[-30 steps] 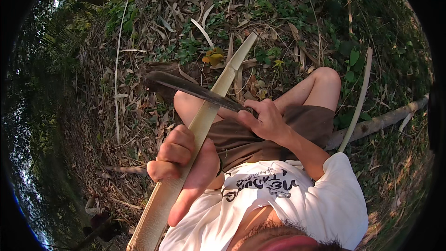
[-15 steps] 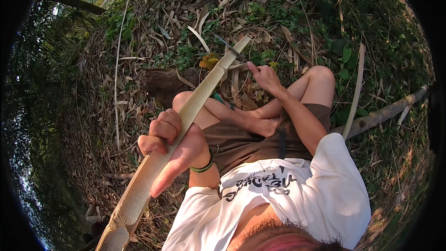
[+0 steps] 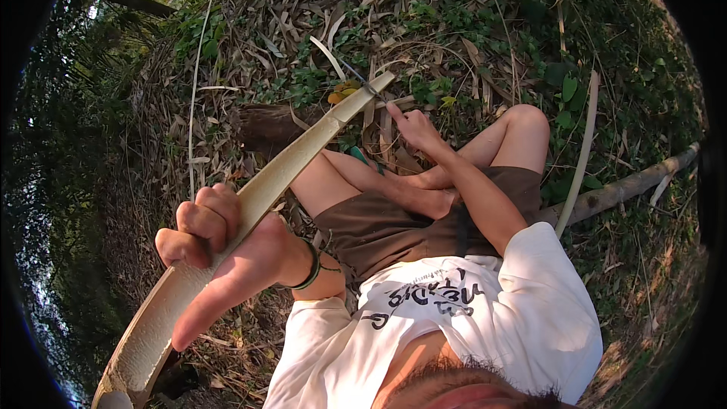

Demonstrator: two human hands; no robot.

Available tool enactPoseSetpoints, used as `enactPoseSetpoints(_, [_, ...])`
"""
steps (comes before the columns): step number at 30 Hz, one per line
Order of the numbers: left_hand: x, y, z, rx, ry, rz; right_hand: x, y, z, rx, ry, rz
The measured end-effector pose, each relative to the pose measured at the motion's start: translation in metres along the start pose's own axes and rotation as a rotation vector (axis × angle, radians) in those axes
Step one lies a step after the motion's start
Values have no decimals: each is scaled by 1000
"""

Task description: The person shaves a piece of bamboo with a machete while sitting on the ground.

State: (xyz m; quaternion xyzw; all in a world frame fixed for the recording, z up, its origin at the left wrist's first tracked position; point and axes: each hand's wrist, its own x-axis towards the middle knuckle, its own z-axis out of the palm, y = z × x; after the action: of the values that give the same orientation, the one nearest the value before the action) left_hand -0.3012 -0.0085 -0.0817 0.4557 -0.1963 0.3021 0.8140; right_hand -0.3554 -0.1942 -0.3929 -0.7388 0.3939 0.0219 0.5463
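Note:
A long split length of bamboo point(image 3: 291, 163), pale hollow side up, runs slantwise from the lower left to a narrow far end in front of my crossed legs. My left hand point(image 3: 235, 246) is wrapped round its nearer half, the thumb laid along the inside. My right hand point(image 3: 418, 130) is closed round a knife; its handle is hidden in my fist. The thin dark knife blade point(image 3: 353, 71) crosses the bamboo close to its far tip, touching it. A thin pale strip sits between the tip and my right hand.
A short dark log point(image 3: 265, 126) lies beyond my left knee, near a yellow-orange object point(image 3: 344, 92). Pale bamboo strips point(image 3: 585, 148) rest on the leafy ground, one leaning on a grey pole point(image 3: 632, 185) at the right. Green plants point(image 3: 568, 89) grow around.
My left hand and the bamboo have shifted toward the lower left, drawing the far tip closer. My right hand and the knife have moved slightly left.

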Motion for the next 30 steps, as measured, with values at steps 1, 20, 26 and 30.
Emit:
enactPoseSetpoints(1, [-6, -5, 7, 2, -4, -19, 24, 22, -14, -25, 11, 82])
enactPoseSetpoints(20, [46, -32, -2, -5, 36, -24, 34, -24, 14, -5, -68, -265])
enactPoseSetpoints(26, [53, -47, 21, 84, 1, -99, 110, 53, 0, -93, 88, 349])
enactPoseSetpoints(30, [59, -50, 18, 101, 28, -56, 104, 31, -1, -14, -29, 204])
